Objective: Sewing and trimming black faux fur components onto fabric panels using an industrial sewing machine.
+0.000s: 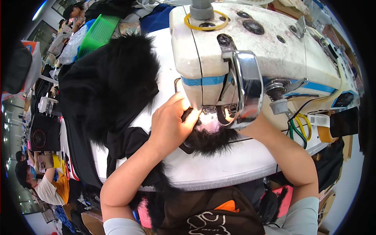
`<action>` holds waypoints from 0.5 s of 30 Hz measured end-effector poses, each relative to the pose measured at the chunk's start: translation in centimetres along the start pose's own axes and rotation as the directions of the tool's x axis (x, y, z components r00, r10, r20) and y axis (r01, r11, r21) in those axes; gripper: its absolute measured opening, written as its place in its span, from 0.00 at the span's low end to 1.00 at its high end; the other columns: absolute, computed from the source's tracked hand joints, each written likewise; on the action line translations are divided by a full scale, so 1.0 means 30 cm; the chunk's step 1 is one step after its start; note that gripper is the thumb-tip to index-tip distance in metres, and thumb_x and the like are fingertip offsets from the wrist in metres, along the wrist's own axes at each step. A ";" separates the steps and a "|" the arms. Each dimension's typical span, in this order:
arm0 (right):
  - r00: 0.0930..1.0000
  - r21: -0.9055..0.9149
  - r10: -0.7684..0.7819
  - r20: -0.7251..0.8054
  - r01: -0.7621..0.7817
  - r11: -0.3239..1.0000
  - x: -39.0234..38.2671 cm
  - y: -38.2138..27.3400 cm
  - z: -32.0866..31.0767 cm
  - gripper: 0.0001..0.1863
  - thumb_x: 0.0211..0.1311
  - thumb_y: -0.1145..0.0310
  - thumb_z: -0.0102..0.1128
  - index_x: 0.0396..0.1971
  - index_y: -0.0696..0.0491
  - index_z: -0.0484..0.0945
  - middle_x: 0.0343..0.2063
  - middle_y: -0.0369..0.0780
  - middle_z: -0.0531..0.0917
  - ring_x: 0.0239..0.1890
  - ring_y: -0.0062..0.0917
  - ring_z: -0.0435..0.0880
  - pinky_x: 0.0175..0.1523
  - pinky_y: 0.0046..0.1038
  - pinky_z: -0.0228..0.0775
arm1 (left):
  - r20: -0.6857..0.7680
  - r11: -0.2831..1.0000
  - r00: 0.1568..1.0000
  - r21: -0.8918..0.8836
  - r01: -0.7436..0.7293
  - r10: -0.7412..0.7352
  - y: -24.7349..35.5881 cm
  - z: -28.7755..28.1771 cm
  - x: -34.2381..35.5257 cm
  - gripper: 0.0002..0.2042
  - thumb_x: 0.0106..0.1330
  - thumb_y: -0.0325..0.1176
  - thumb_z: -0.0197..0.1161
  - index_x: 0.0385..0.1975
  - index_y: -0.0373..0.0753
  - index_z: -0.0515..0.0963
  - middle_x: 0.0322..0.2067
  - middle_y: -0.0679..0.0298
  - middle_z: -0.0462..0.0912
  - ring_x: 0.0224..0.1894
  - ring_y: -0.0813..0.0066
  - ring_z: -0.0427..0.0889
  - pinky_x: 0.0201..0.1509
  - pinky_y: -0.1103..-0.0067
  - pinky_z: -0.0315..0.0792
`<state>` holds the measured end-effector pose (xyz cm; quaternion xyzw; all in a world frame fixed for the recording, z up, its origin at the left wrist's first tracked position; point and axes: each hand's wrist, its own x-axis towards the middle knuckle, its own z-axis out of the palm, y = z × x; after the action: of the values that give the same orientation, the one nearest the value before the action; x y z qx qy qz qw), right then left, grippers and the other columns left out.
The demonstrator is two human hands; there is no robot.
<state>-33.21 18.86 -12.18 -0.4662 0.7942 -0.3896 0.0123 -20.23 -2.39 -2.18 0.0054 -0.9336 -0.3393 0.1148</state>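
A black furry fabric piece point(211, 141) lies under the needle area of a white sewing machine point(254, 47), its pale pinkish backing lit by the lamp. My left hand point(172, 122) is at the left of the needle, thumb and fingers closed on the edge of this piece. From the right, my right hand point(250, 126) reaches in at the fur's other side. A chrome guard or lever point(250, 86) on the machine hides most of its fingers. Left of my left hand, a larger black garment with fur point(129, 66) spreads over the white table point(219, 170).
A green plastic basket point(100, 33) stands at the back left. A yellow ring point(188, 23) hangs round the machine's top post. Tape rolls point(325, 134) and green and yellow loops point(301, 131) sit at the right. Another person point(47, 184) works at far left.
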 end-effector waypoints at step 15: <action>0.957 -0.225 -0.176 0.230 0.228 0.947 -0.003 -0.295 -0.247 0.09 0.56 0.66 0.69 0.32 0.54 0.82 0.34 0.43 0.81 0.40 0.43 0.81 0.46 0.44 0.70 | 0.171 0.966 0.951 -0.026 -0.257 0.258 -0.013 -0.045 -0.047 0.11 0.62 0.36 0.73 0.45 0.49 0.86 0.40 0.67 0.86 0.34 0.64 0.85 0.35 0.72 0.77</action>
<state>-29.52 21.11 -1.47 -0.5811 0.7789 -0.2356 -0.0039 -18.61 -3.43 -1.72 -0.1462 -0.9322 -0.3222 0.0766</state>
